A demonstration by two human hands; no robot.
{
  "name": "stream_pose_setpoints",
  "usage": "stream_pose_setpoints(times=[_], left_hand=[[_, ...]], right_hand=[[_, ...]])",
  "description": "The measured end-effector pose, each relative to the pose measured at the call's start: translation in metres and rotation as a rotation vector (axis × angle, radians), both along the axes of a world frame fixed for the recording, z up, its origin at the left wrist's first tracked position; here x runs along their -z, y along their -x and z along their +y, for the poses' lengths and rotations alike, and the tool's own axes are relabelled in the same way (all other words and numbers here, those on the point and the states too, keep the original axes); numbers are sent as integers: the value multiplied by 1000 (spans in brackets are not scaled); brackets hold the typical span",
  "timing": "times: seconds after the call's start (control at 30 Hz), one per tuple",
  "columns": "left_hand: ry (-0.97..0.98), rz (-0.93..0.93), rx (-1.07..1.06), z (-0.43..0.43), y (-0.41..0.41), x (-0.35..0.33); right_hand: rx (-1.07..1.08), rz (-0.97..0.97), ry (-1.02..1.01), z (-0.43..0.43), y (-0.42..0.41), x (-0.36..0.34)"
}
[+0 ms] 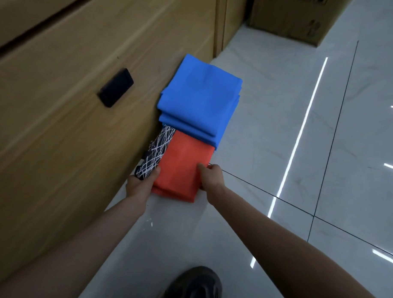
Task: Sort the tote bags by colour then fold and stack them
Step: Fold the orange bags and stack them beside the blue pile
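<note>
A stack of folded blue tote bags (199,100) lies on the white tiled floor beside a wooden cabinet. In front of it lies a folded orange-red tote bag stack (182,168), partly over a black bag with white scribble lines (156,153). My left hand (141,183) grips the near left edge, thumb on the black patterned bag beside the orange one. My right hand (210,176) grips the orange stack's right edge, thumb on top.
The wooden cabinet (70,100) with a black recessed handle (116,87) runs along the left. A cardboard box (289,16) stands at the far end. A dark shoe (193,287) is at the bottom. Glossy floor tiles (302,152) stretch to the right.
</note>
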State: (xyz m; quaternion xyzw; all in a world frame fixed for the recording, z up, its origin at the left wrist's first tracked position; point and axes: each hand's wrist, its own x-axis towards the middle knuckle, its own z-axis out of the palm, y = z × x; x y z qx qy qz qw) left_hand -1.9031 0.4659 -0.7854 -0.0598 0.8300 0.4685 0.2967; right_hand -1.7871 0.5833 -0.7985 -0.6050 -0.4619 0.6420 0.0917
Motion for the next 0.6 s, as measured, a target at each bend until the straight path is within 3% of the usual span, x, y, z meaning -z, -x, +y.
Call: stream_pose_setpoints(times=[0.2,0.37,0.6], left_hand=[[179,122,37,12,8,-10],[362,449,205,4,-13,-29],[131,1008,628,25,-63,-55]], right_hand=[[-41,13,-62,5,1,-11],[-46,6,-150,3,-13,-15],[-132,29,-286,6,-52,-37]])
